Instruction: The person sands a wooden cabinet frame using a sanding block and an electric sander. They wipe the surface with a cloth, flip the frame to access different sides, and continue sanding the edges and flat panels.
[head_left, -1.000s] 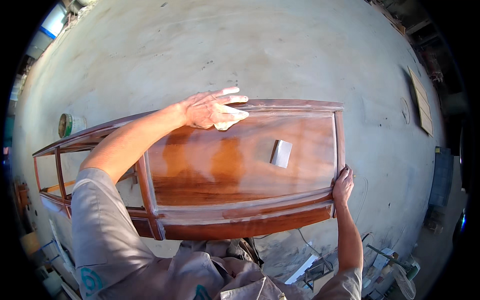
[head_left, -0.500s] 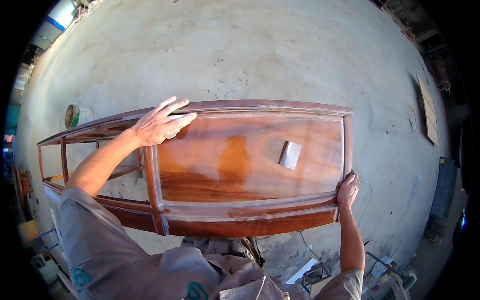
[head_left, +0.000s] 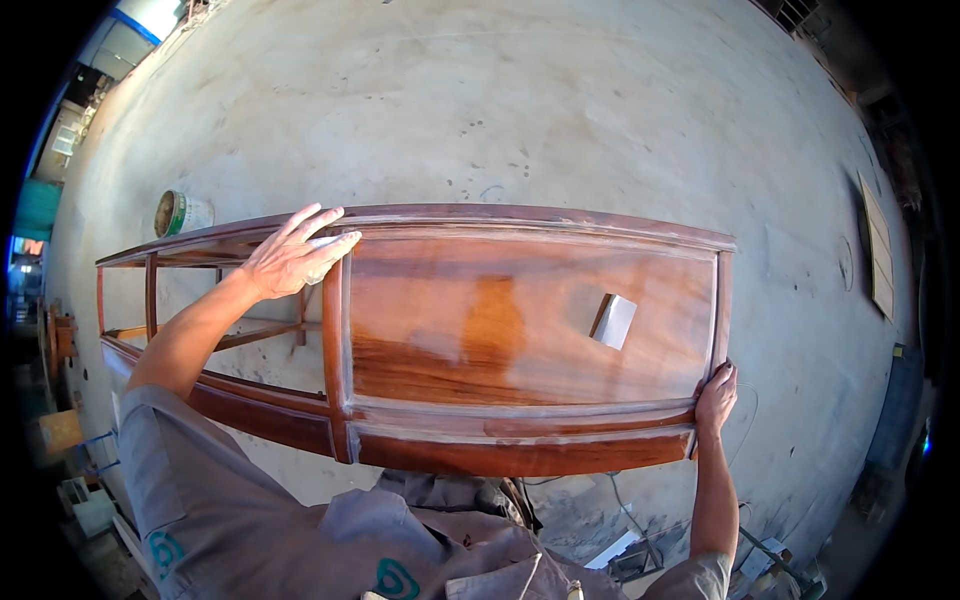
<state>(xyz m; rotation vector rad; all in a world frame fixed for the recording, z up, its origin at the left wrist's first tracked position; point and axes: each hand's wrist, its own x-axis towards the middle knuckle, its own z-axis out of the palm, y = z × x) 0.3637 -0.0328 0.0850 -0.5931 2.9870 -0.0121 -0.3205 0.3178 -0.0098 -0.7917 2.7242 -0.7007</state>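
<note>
So the long wooden frame (head_left: pixel 480 340) was this reddish-brown hardwood piece, glossy on the big solid panel (head_left: pixel 520 320) at the right, with paler dusty streaks along the rails. Left part was just open bars. It lay across the view over a rough grey concrete floor (head_left: pixel 560 110), in front of the person. A small pale rectangular block (head_left: pixel 614 321) sat on the panel. The left hand (head_left: pixel 293 255) was flat, fingers spread, pressing a whitish pad (head_left: pixel 328 252) on the upright bar by the top rail. The right hand (head_left: pixel 716 396) was curled around the frame's near right corner. A round tin (head_left: pixel 181 213) lay on the floor behind. Compared to a second back, the left hand had slid left along the top rail, off the panel, while the right hand stayed put.
</note>
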